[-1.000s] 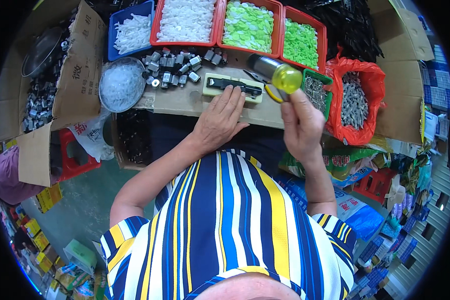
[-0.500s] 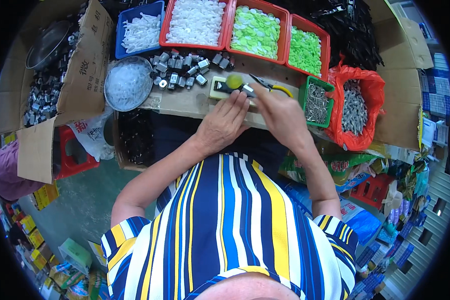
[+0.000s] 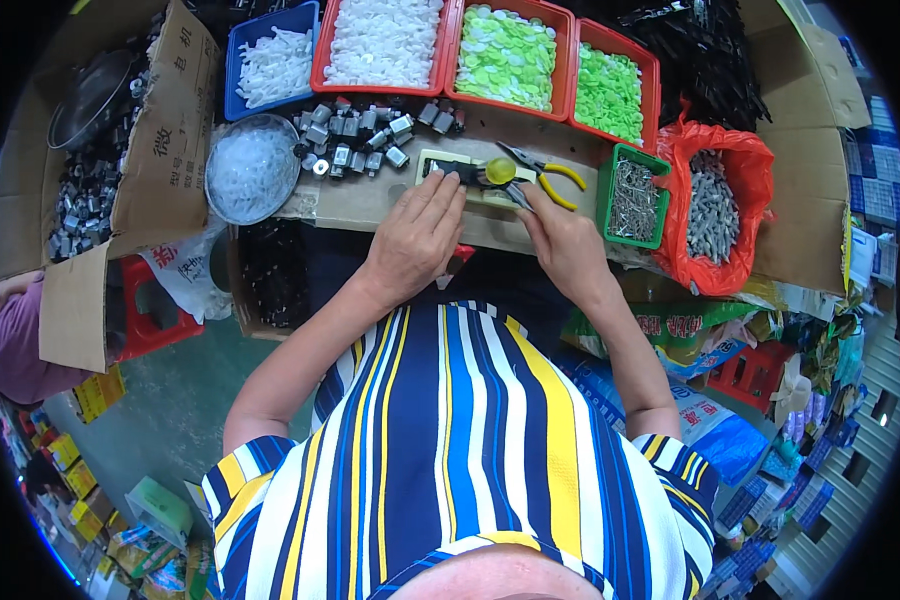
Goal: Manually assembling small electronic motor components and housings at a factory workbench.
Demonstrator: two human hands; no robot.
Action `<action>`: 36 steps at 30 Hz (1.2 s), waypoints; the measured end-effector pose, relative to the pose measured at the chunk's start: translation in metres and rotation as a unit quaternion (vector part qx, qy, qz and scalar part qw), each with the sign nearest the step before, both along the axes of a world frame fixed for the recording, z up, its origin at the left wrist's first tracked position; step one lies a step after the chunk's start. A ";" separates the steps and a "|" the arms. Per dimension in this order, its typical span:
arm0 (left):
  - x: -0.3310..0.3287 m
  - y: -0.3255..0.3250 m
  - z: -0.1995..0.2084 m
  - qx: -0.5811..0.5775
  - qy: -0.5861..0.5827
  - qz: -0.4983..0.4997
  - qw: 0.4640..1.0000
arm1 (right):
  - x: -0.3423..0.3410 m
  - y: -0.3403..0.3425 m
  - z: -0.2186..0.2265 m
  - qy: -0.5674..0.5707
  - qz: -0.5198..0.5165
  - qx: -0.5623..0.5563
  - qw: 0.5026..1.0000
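Observation:
A cream fixture block [image 3: 492, 197] lies on the cardboard-topped bench in front of me, with a narrow black part [image 3: 457, 170] on it. My left hand [image 3: 420, 230] lies over the block's left side, its fingers stretched out together and their tips on the black part. A round yellow-green piece [image 3: 500, 171] sits at the black part's right end. Beside it, my right hand [image 3: 568, 240] is closed on a small metal-tipped tool [image 3: 518, 194], mostly hidden by the fingers. Pliers with yellow handles [image 3: 562, 186] lie just beyond that hand.
Small motors [image 3: 355, 135] are heaped beyond the block, beside a bowl [image 3: 253, 168] of clear pieces. Red trays [image 3: 447, 60] and a blue tray [image 3: 232, 75] line the back. A green basket [image 3: 610, 195] of metal pins and a red bag [image 3: 755, 215] of grey parts stand right.
My left hand has shifted slightly left. My right hand has drawn back from the black part toward the right. The yellow-green piece now sits farther right and lower.

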State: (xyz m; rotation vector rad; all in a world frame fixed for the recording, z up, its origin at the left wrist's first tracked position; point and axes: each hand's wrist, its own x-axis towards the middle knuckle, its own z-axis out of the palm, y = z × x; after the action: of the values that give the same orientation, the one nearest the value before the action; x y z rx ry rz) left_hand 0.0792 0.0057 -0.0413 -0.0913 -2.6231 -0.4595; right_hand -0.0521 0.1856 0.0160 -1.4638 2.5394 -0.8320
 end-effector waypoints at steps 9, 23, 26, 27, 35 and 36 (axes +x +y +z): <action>-0.019 0.009 0.001 -0.004 -0.001 -0.009 1.000 | -0.006 0.001 -0.004 -0.016 -0.082 0.068 0.994; -0.029 0.009 -0.002 -0.037 0.017 -0.018 0.999 | 0.008 0.032 0.013 0.002 -0.141 -0.098 0.985; -0.033 0.012 0.000 -0.035 0.017 -0.014 0.999 | 0.006 0.040 0.001 0.014 -0.136 -0.084 0.987; -0.034 0.013 0.002 -0.036 0.018 -0.017 0.999 | 0.005 0.040 -0.005 -0.011 -0.124 0.044 0.991; -0.044 0.010 0.008 -0.015 -0.023 -0.012 1.000 | -0.065 0.103 0.021 0.080 -0.302 0.004 0.950; -0.048 0.011 0.009 -0.021 -0.020 -0.014 0.999 | -0.086 0.122 0.016 0.170 -0.304 -0.020 0.937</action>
State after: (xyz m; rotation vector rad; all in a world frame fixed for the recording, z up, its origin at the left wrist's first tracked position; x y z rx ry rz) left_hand 0.0315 0.0170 -0.0325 -0.1349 -2.6742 -0.4213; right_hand -0.1379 0.3076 0.0319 -0.8777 3.3323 -0.7363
